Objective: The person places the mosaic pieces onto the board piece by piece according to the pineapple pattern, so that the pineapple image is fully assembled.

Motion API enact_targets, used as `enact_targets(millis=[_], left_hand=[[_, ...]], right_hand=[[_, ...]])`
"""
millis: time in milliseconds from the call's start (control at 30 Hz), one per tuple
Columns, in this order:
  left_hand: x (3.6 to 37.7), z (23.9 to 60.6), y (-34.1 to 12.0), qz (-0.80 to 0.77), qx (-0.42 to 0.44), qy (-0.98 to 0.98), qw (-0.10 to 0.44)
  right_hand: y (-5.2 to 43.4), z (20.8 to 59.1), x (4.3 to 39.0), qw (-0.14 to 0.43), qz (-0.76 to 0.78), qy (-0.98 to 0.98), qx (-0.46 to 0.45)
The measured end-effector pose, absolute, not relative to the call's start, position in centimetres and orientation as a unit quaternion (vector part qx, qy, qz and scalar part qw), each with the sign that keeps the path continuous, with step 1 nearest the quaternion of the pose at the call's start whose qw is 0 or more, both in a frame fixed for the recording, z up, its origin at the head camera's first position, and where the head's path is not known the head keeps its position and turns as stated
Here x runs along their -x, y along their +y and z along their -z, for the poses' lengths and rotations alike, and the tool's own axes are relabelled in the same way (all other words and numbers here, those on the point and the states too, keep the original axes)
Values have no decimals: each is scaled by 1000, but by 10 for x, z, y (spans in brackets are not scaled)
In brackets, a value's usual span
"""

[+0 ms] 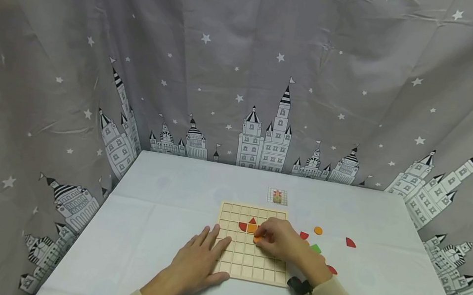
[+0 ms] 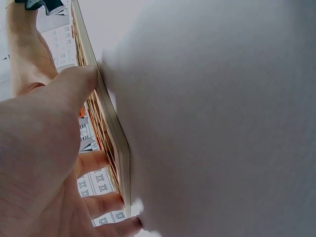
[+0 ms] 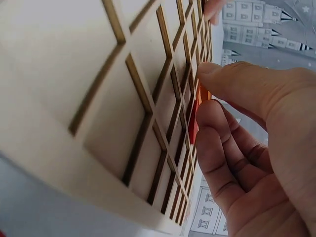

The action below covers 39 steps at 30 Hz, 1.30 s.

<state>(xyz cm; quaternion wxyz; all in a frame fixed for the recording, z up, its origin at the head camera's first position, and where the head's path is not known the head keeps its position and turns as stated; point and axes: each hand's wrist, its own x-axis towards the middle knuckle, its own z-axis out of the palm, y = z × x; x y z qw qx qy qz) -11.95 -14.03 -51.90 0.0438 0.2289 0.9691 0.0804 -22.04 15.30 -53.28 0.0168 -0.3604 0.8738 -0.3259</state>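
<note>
A pale wooden grid board lies on the white table. In its cells sit a red triangle, a red rounded piece and an orange square. My right hand pinches a small orange piece between thumb and index finger, low over the cells just below the orange square. Fingertips partly hide that piece, so I cannot tell its full shape. With fingers spread, my left hand rests along the board's left edge. Its thumb touches the board's rim in the left wrist view.
Right of the board lie loose pieces: an orange disc, a red quarter-round, a green piece and several more partly under the right forearm. A small picture card lies behind the board. A grey printed curtain hangs behind the table.
</note>
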Motion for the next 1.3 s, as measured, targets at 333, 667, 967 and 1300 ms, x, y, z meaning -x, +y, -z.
enact_targets(millis=[333, 667, 967, 1300], left_hand=[[121, 519, -140, -83, -228, 969, 45], [122, 520, -140, -85, -230, 968, 42], [120, 523, -140, -83, -231, 969, 41], [122, 520, -139, -69, -233, 969, 40]], right_hand=[[146, 534, 217, 35, 301, 888, 347], [146, 535, 218, 37, 300, 891, 338], [135, 536, 218, 26, 304, 887, 346], [135, 534, 218, 16, 305, 879, 366]])
